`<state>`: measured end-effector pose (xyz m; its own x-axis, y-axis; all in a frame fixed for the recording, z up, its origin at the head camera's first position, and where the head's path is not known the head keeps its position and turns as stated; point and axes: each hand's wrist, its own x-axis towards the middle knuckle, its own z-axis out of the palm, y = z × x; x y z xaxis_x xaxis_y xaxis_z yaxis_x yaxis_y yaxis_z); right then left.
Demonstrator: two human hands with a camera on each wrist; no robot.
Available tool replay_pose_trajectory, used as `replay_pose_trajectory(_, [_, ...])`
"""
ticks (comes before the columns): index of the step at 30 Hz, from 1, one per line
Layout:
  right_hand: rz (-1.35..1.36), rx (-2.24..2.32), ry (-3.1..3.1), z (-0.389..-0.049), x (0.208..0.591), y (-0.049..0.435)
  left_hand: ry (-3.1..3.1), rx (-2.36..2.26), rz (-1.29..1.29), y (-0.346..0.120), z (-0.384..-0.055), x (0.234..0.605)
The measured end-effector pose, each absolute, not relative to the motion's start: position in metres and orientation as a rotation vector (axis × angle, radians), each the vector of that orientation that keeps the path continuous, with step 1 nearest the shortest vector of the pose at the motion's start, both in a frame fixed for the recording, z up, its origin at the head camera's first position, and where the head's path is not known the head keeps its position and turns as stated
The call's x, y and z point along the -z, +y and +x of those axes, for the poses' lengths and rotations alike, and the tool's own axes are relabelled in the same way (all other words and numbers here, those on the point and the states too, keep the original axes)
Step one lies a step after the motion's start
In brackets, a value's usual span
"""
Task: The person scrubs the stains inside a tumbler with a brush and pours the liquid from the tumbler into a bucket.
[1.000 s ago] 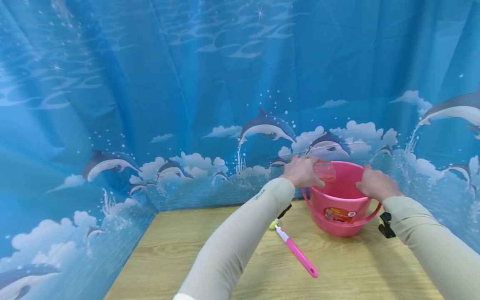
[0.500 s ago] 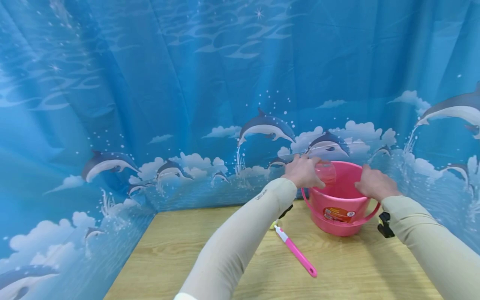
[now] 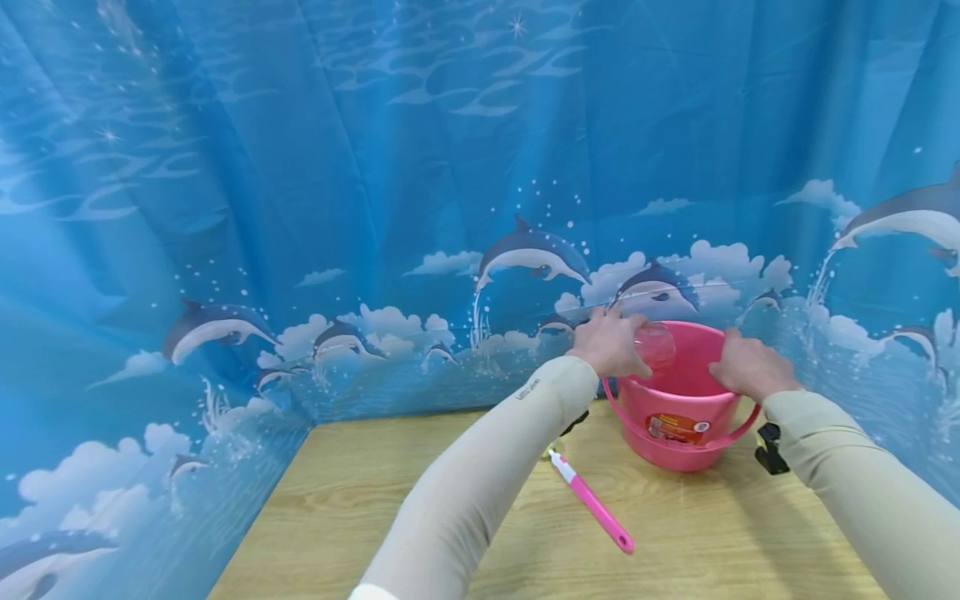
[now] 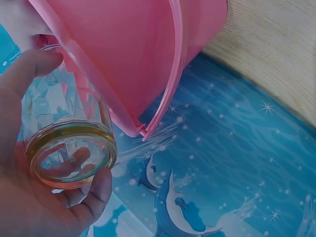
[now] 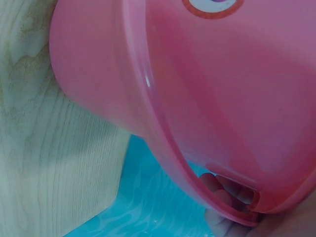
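A pink bucket [image 3: 637,404] stands on the wooden table, an orange label on its front. My left hand [image 3: 609,343] grips a clear drinking glass [image 3: 656,346] at the bucket's left rim. The glass lies tipped, its mouth towards the inside of the bucket; its thick base [image 4: 71,153] faces the left wrist camera, between thumb and fingers. On the opposite side, my right hand [image 3: 753,367] holds the bucket's rim. In the right wrist view its fingertips [image 5: 222,212] show beside the slot close to where the handle joins. The bucket's inner bottom is hidden.
A brush with a pink handle [image 3: 600,508] lies on the table [image 3: 360,500] left of the bucket, its yellowish head partly behind the left forearm. The bucket's own handle [image 5: 148,108] hangs down in front. A blue dolphin-print curtain [image 3: 420,208] closes off the back and sides.
My left hand has shifted slightly right, and the glass has tipped further into the bucket, its outline rounder in view. My right hand keeps its hold on the rim.
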<state>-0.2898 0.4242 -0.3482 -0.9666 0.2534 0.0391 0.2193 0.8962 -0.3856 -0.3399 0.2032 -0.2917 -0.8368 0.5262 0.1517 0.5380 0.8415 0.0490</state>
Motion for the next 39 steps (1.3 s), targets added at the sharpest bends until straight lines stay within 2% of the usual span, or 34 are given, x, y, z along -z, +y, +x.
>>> replay_pose_trajectory(10, [-0.357,-0.586,-2.979,-0.290,0.346,0.421,-2.878,0.091,-0.814,0.201,-0.337,0.291])
replay_pose_trajectory(22, [-0.344,-0.587,-2.979,-0.290,0.346,0.420,-2.827,0.281,-0.802,0.188,-0.345,0.301])
replay_pose_trajectory(39, [-0.300,-0.620,-2.973,-0.286,0.347,0.424,-2.831,0.944,-0.641,0.154,-0.337,0.312])
